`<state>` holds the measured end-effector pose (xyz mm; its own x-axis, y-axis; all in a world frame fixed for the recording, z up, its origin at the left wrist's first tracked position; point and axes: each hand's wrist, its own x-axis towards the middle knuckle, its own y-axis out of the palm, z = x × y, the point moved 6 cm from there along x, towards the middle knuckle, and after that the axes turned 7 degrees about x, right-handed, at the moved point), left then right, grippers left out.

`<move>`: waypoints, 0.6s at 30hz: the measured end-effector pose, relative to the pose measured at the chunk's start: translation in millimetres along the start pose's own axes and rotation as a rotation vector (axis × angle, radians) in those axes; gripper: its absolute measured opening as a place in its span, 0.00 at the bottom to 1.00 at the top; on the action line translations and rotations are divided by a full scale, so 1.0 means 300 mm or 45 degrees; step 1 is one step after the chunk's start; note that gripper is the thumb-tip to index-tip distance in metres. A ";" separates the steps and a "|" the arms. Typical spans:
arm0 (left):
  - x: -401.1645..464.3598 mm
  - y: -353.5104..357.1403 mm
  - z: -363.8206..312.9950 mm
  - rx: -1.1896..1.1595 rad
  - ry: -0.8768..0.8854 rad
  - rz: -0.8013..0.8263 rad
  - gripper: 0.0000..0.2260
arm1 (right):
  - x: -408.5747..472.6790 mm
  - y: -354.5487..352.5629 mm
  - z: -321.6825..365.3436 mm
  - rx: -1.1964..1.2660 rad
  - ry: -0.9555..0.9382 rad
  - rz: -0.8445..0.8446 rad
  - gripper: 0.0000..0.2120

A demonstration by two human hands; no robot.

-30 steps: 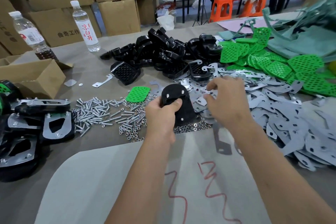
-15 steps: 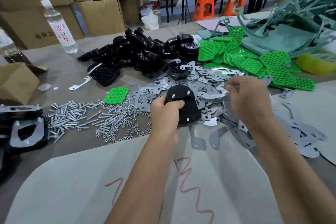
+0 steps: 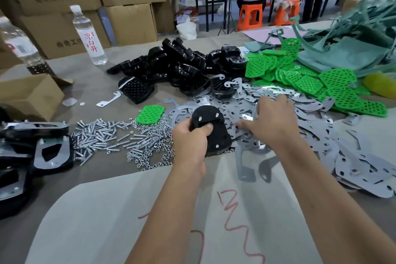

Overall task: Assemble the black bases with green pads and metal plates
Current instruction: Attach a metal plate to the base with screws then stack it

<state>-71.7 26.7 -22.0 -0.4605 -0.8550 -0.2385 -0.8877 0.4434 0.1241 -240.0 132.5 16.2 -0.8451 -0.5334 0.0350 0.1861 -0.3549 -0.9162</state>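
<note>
My left hand (image 3: 189, 141) grips a black base (image 3: 211, 129) turned underside up, with screw tips poking out of it. My right hand (image 3: 273, 123) reaches into the spread of grey metal plates (image 3: 304, 141), its fingers down among them; whether it holds one I cannot tell. One green pad (image 3: 150, 114) lies alone left of the held base. A pile of black bases (image 3: 171, 66) sits behind, and a heap of green pads (image 3: 317, 83) lies at the right.
Screws and nuts (image 3: 120, 137) are scattered left of my left hand. Finished assemblies (image 3: 51, 152) are stacked at the far left by a cardboard box (image 3: 27, 96). Two water bottles (image 3: 89, 36) stand at the back. A person sits on an orange stool (image 3: 250, 16) beyond.
My right hand moved right across the metal plates, then came back toward the held base. My left hand kept its grip on the black base. The camera view shifted.
</note>
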 end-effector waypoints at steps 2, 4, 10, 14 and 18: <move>0.001 -0.006 -0.002 -0.009 0.008 0.005 0.12 | 0.009 -0.007 0.002 0.050 -0.060 -0.120 0.24; 0.001 -0.016 -0.007 -0.008 0.006 0.010 0.11 | 0.010 -0.034 -0.009 0.217 -0.137 -0.305 0.17; 0.014 -0.064 -0.021 -0.022 0.006 -0.061 0.11 | -0.040 -0.154 0.015 0.831 -0.387 -0.840 0.20; 0.027 -0.090 -0.028 -0.017 0.053 -0.105 0.13 | -0.049 -0.087 0.122 1.390 -0.444 -0.554 0.26; 0.039 -0.118 -0.029 -0.027 0.094 -0.196 0.13 | -0.089 0.065 0.169 1.962 -0.299 -0.064 0.17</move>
<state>-45.7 -1.3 -20.9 -0.3170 -0.9302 -0.1851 -0.9472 0.3004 0.1122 -188.3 101.0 17.5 -0.7991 -0.5486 0.2458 0.6007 -0.7130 0.3616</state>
